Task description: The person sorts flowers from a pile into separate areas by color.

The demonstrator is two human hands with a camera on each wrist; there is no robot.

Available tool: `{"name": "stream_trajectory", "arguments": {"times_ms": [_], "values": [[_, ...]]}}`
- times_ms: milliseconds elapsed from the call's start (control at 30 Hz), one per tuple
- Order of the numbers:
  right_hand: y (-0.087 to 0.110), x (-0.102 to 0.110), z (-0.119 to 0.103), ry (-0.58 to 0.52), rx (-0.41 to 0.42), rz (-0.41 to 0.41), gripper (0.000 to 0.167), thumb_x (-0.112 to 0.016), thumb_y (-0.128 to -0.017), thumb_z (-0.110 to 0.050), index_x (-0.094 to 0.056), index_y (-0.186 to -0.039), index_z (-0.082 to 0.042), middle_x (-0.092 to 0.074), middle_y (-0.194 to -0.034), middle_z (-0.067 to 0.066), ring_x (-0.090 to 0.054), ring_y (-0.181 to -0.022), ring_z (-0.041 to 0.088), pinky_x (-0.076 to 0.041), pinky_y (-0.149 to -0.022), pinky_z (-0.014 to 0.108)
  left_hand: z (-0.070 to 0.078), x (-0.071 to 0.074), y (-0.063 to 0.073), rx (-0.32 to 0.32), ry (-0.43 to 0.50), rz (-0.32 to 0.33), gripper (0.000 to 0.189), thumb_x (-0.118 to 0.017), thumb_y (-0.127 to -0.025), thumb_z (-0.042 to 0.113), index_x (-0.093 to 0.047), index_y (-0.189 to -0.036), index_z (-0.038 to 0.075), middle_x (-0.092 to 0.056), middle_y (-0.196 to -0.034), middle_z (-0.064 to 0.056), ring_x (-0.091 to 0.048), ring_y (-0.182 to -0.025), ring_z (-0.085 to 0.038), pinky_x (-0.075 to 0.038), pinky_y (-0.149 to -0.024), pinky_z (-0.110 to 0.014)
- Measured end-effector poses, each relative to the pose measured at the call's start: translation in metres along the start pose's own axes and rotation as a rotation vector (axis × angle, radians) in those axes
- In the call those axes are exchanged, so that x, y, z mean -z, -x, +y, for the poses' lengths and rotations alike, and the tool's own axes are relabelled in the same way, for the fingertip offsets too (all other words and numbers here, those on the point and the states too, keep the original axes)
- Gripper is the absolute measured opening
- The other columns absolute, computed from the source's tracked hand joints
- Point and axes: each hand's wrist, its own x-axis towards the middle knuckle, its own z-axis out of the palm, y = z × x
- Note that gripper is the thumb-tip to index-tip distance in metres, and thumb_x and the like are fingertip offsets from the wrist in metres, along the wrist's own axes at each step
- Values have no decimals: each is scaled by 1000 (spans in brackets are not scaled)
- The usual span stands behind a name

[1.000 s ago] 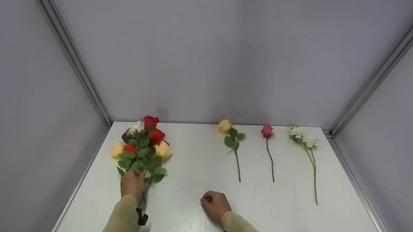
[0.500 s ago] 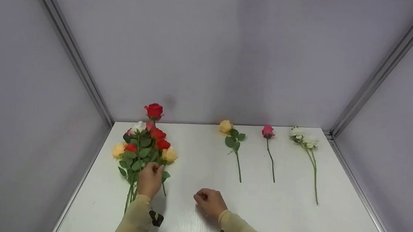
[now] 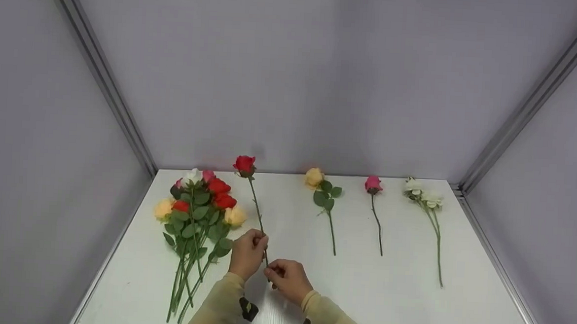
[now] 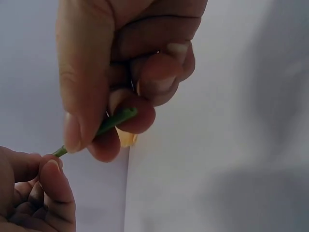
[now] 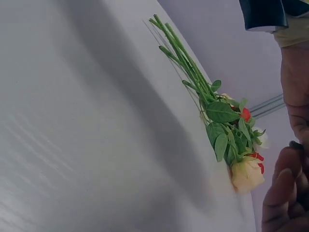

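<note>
The thin-stemmed red rose (image 3: 244,165) has its long axis pointing away and slightly left, right of the mixed-colour flower bunch (image 3: 200,212); the left hand (image 3: 247,254) pinches it higher up; the right hand (image 3: 290,281) pinches its lower end.

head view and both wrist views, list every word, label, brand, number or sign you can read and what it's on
None can be read in any of the three views.
Held red rose and bunch of flowers: no tag or print shows.
Table and back wall: no lettering visible.
Black device on the left wrist: a pale patch shows, too small to tell if it is a mark.
</note>
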Motion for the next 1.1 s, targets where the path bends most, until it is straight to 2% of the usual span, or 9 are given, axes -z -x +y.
{"name": "stream_trajectory", "arguments": {"times_ms": [133, 233, 400, 467, 767, 867, 1000, 1100], "values": [[0, 0, 3, 1, -22, 18, 10, -66, -92, -19, -70, -85, -12, -66, -71, -2, -60, -57, 8, -51, -52, 24, -2, -2, 1, -29, -49, 6, 6, -61, -95, 11, -63, -92, 6, -58, -69, 0, -57, -56, -10, -48, -50, -26], [-2, 1, 3, 39, 3, 52, 10, -67, -92, -19, -70, -85, -12, -66, -71, -2, -60, -57, 7, -51, -52, 24, -5, 2, 3, -71, -108, 11, 8, -62, -94, 13, -66, -96, 6, -57, -69, 3, -54, -57, -8, -45, -51, -25], [-12, 11, 5, 113, 35, 115, 15, -66, -93, -19, -71, -88, -6, -65, -69, -4, -60, -58, 6, -51, -53, 24, -13, 19, 8, -111, -178, 41, 7, -64, -93, 15, -68, -95, 9, -56, -70, 5, -49, -60, -9, -43, -55, -26], [-18, 18, 6, 126, 1, 126, 16, -65, -93, -19, -71, -90, -4, -65, -71, -3, -61, -59, 7, -51, -55, 24, -17, 30, 11, -106, -204, 69, 5, -65, -92, 14, -68, -93, 10, -56, -70, 5, -49, -60, -10, -43, -56, -27], [-51, 45, 7, 78, -210, 155, 16, -60, -95, -11, -69, -96, 1, -67, -76, 4, -64, -67, 12, -52, -61, 28, -50, 80, 21, -11, -285, 184, 8, -66, -92, 16, -69, -91, 9, -58, -70, 4, -51, -61, -12, -43, -57, -30], [-58, 49, 10, 57, -263, 165, 19, -59, -94, -9, -67, -103, 6, -68, -78, 6, -64, -69, 12, -53, -63, 27, -64, 91, 26, 10, -327, 223, 9, -66, -91, 15, -70, -91, 8, -59, -70, 3, -52, -61, -12, -44, -58, -32], [-66, 51, 16, 48, -314, 188, 21, -60, -93, -7, -66, -107, 7, -68, -81, 6, -64, -71, 12, -53, -64, 27, -81, 103, 34, 72, -414, 259, 10, -66, -90, 16, -70, -90, 7, -59, -71, 2, -54, -64, -14, -44, -60, -34], [-69, 50, 20, 67, -333, 204, 20, -60, -93, -9, -67, -106, 5, -68, -81, 7, -64, -70, 12, -52, -63, 27, -91, 110, 40, 133, -483, 249, 12, -65, -90, 18, -69, -90, 6, -59, -72, -1, -55, -65, -17, -45, -61, -38]]}}
